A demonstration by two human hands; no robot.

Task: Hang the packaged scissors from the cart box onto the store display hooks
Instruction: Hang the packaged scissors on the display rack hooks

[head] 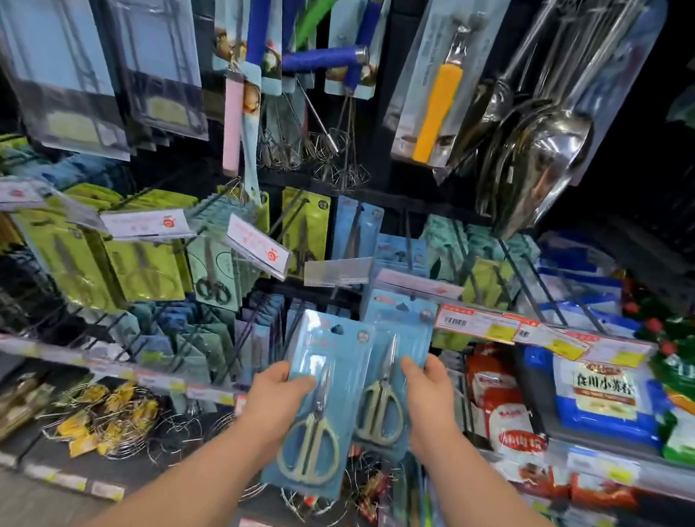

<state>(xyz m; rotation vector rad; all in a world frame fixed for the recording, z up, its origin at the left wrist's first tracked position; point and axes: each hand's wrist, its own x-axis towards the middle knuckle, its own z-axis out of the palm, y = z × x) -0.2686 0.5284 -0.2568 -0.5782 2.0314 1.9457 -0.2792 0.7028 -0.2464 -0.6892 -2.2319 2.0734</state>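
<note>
My left hand (277, 401) grips a blue blister pack of pale-handled scissors (322, 397) by its left edge, thumb across the front. My right hand (426, 394) holds a second, matching scissors pack (396, 353) by its right edge, slightly behind and above the first. Both packs are upright in front of the display, their hang holes at the top. Just above them a long black display hook (407, 243) sticks out with similar blue packs (398, 249) hanging on it. The cart box is out of view.
Green and teal scissor packs (141, 273) fill hooks to the left. Whisks (331, 151), peelers and steel ladles (539, 146) hang above. Price tags (501, 327) line the shelf edge on the right, over bagged foods (605, 394). Wire racks (109, 423) lie on the lower shelf.
</note>
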